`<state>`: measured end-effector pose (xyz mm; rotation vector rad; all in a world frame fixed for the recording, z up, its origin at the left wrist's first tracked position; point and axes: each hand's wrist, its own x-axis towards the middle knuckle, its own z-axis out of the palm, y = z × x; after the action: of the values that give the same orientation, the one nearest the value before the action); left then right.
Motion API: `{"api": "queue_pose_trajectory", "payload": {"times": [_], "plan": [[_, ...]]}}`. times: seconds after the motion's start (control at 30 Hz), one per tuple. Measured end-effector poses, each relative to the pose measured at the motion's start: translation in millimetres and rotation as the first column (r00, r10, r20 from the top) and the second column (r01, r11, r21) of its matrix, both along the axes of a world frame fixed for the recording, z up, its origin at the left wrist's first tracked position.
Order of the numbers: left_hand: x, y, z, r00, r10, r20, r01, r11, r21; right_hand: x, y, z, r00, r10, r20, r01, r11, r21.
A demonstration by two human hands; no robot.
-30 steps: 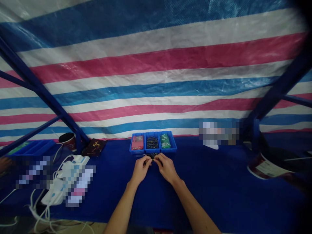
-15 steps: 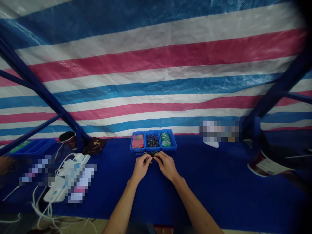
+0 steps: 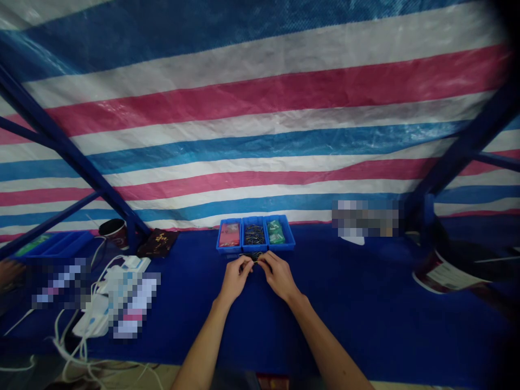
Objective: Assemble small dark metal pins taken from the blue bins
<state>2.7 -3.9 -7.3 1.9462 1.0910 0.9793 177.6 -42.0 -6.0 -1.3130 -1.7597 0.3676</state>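
My left hand (image 3: pixel 236 275) and my right hand (image 3: pixel 278 274) meet fingertip to fingertip over the blue table (image 3: pixel 268 319). Both are closed in a pinch around something tiny and thin, too small to name. Just beyond my fingertips lie small dark pieces (image 3: pixel 251 254), partly hidden by the hands. Right behind them stand three joined blue bins. A pink packet lies in the left bin (image 3: pixel 230 234), loose dark metal pieces fill the middle bin (image 3: pixel 254 234), and green-and-white packets sit in the right bin (image 3: pixel 277 233).
On the left are a white power strip (image 3: pixel 117 287) with tangled cables, a dark brown packet (image 3: pixel 157 242), a cup (image 3: pixel 114 233) and another blue tray (image 3: pixel 60 244). A person's hand (image 3: pixel 10 272) shows at the far left edge. A large tub (image 3: pixel 450 271) stands right.
Both hands stay in almost the same place, fingertips still pinched together. A thin light-coloured bit shows a little more between them now.
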Motion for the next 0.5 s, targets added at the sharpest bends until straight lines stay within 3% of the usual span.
{"api": "queue_pose_trajectory", "payload": {"times": [0.5], "plan": [[-0.5,0.4,-0.3,1.000,-0.005,0.008,0.005,1.000,-0.009,-0.3,-0.2,0.0,1.000,0.003,-0.018,-0.003,1.000,0.002]]}}
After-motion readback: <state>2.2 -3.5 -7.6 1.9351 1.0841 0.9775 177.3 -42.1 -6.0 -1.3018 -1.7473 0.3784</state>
